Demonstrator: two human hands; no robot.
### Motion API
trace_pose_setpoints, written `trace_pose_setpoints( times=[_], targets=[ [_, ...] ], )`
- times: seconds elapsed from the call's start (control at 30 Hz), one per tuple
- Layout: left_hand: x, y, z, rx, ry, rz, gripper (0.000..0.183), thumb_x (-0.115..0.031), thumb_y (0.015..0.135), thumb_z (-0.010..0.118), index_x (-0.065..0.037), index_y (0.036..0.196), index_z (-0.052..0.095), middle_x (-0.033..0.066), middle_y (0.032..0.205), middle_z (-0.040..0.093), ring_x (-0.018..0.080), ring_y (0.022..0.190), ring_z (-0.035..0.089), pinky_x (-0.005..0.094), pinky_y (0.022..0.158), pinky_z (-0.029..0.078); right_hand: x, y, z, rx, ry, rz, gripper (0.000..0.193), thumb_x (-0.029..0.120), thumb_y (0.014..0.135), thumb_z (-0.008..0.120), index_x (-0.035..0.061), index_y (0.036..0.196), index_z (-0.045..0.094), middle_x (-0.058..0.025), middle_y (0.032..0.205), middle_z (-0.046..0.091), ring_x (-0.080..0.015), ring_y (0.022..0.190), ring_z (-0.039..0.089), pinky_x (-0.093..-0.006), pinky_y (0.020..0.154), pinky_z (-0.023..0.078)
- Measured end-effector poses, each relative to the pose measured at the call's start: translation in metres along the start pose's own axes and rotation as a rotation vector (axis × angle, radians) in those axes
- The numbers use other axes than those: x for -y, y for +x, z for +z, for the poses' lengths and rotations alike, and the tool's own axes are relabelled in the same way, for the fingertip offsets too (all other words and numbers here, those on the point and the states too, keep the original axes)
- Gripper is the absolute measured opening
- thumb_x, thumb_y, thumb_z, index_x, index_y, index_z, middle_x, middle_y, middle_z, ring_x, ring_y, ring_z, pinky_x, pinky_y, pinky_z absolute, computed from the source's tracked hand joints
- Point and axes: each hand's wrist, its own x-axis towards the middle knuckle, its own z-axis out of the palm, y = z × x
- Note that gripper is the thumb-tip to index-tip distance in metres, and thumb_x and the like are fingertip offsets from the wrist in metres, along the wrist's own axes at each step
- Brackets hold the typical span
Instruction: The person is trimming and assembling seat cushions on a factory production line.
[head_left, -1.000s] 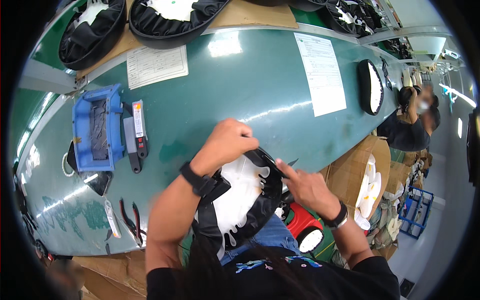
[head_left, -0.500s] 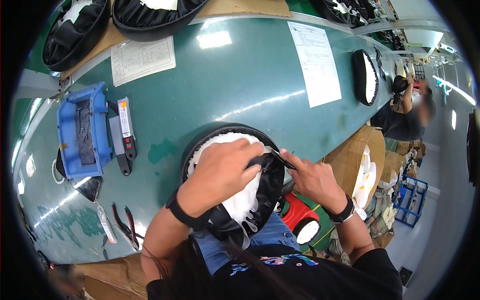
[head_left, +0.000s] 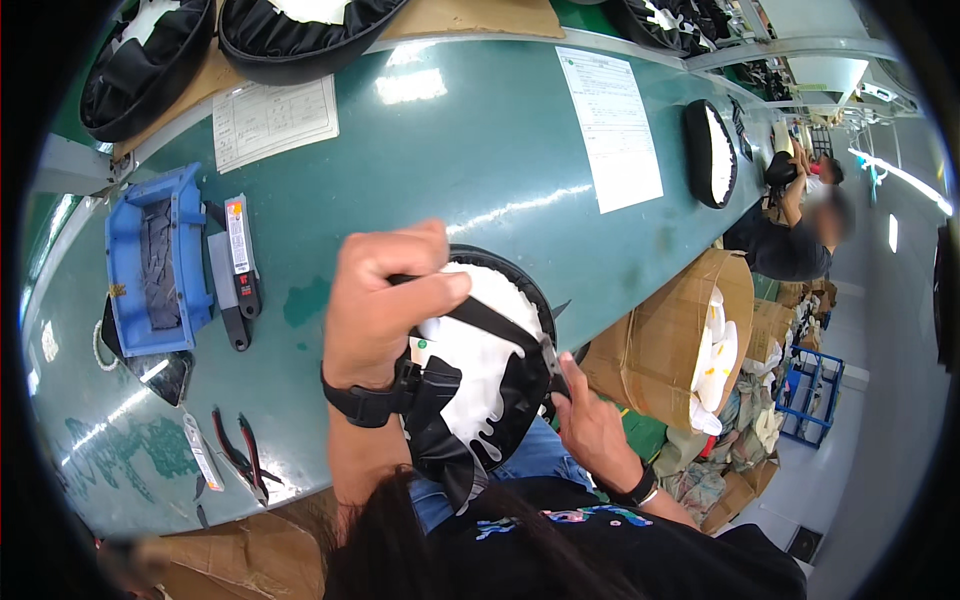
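A round black-covered piece with white padding (head_left: 465, 385) inside sits at the table's near edge, over my lap. My left hand (head_left: 385, 300) is closed on a black fabric strip (head_left: 495, 318), stretched tight across the white padding toward the right rim. In my right hand (head_left: 600, 435) is a cutter knife (head_left: 551, 362), its metal blade against the strip at the right rim. Loose black fabric (head_left: 448, 455) hangs over the piece's near left side, beside my left wrist.
A blue bin (head_left: 190, 250) with black scraps stands at the left, beside another cutter knife (head_left: 240, 255). Pliers (head_left: 242, 455) lie nearer me. Paper sheets (head_left: 610, 130) lie farther back. An open carton (head_left: 650, 340) holds white pieces at the right; a co-worker (head_left: 795, 230) sits beyond.
My left hand has moved up and left, drawing the black strip out taut. My right hand has shifted left and down with the knife. The whole view has shifted slightly.
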Motion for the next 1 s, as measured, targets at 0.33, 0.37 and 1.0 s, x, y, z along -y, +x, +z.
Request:
trace_pose_setpoints(
  times=[0.33,0.37,1.0],
  targets=[
    [0.03,-0.043,-0.062,-0.399,-1.011,0.74,0.042,-0.014,0.075,0.061,-0.018,0.057,0.023,-0.0049,0.063,0.021,0.0136,0.07,0.025,0.035,0.079,0.028,-0.021,-0.039,0.004,0.42,0.259,-0.007,0.06,0.022,0.09,0.059,0.0107,0.143,0.031,-0.0233,0.092,0.064,-0.0425,0.068,0.062,-0.0499,0.059,0.051],
    [0.028,-0.046,-0.053,-0.577,-0.754,0.628,0.035,-0.016,0.076,0.061,-0.016,0.058,0.03,-0.004,0.064,0.027,0.0137,0.072,0.03,0.0352,0.079,0.03,-0.028,-0.026,0.004,0.137,0.356,-0.148,0.06,0.021,0.09,0.059,0.0082,0.141,0.031,-0.0231,0.11,0.061,-0.0405,0.079,0.065,-0.0462,0.068,0.053],
    [0.082,-0.114,0.12,-0.371,1.094,-0.017,0.026,-0.022,0.078,0.072,-0.002,0.093,0.064,0.0117,0.085,0.066,0.027,0.078,0.057,0.0404,0.072,0.039,0.01,0.139,0.006,0.422,0.577,-0.534,0.073,0.031,0.085,0.069,0.0067,0.14,0.028,-0.0238,0.107,0.059,-0.0375,0.096,0.06,-0.0409,0.084,0.046]
  ],
)
